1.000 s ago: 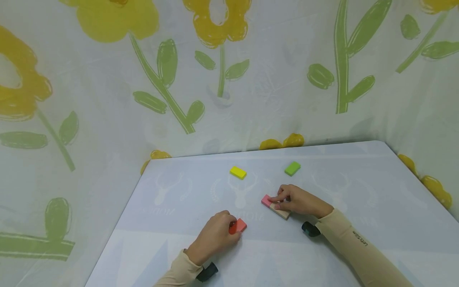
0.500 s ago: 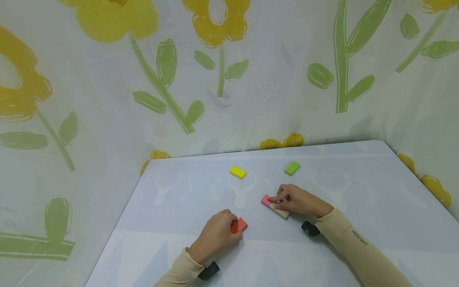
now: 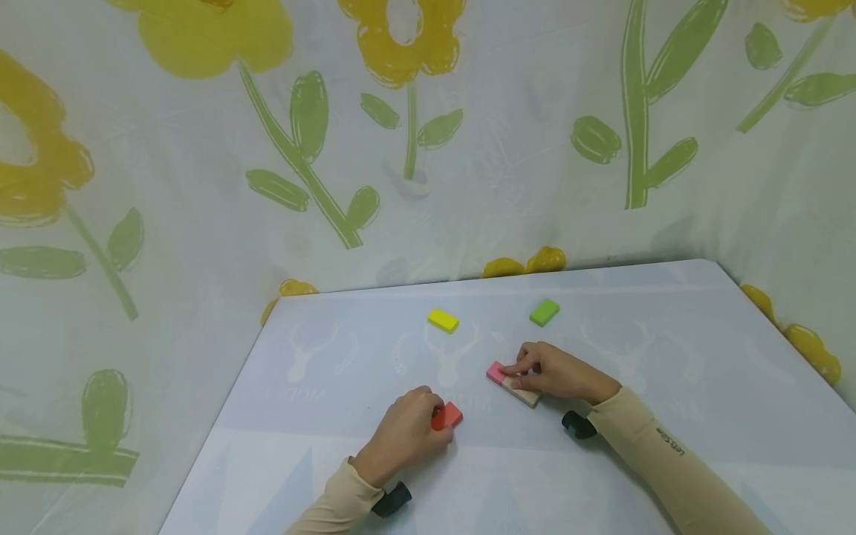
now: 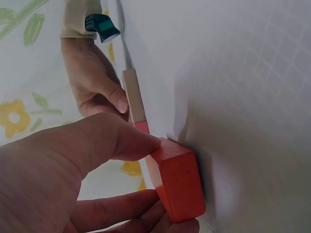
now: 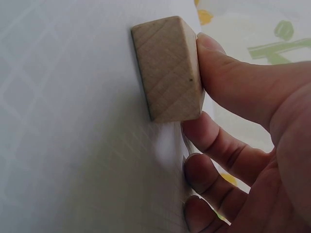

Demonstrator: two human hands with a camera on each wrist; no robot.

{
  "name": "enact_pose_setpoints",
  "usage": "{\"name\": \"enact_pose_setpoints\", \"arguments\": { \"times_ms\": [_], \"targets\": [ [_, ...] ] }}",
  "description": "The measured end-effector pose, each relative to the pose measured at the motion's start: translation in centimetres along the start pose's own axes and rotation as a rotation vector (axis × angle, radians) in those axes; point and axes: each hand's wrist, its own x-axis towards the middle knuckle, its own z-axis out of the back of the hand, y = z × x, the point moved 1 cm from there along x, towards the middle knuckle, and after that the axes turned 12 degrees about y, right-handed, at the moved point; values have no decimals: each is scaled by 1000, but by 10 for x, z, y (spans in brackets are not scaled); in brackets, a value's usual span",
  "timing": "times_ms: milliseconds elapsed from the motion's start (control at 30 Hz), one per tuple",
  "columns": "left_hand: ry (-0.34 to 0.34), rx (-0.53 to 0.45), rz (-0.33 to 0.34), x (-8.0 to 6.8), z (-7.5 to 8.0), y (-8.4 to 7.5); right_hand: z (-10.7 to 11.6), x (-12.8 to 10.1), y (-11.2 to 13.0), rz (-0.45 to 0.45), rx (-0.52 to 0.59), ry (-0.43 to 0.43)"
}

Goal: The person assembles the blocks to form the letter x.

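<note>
My left hand (image 3: 406, 431) grips a red-orange block (image 4: 180, 179), thumb on one side and fingers on the other, low over the table. To its right, a plain wooden block (image 3: 521, 391) lies end to end with a pink block (image 3: 495, 373), together forming a slanted row. My right hand (image 3: 558, 374) holds the wooden block, its thumb on the top face and its fingers curled at the far side; the index finger reaches the pink block. In the right wrist view, the wooden block's square end (image 5: 167, 73) faces the camera.
A yellow block (image 3: 443, 320) lies farther back on the white table (image 3: 321, 416), left of a green block (image 3: 545, 313). Behind the table's far edge hangs a cloth wall (image 3: 495, 148) printed with flowers. Dark wrist cameras sit under both sleeves.
My left hand has shifted slightly right and away from me, carrying the red-orange block a little nearer the pink and wooden row. The right hand has stayed in place.
</note>
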Motion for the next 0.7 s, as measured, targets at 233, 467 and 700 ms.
{"name": "enact_pose_setpoints", "arguments": {
  "times_ms": [233,467,700],
  "targets": [
    [10,2,5,2,0,-1,0,0,0,1,-1,1],
    [20,4,17,5,2,-3,0,0,0,6,1,-1],
    [18,-4,17,6,2,-4,0,0,0,9,6,-2]
  ]
}}
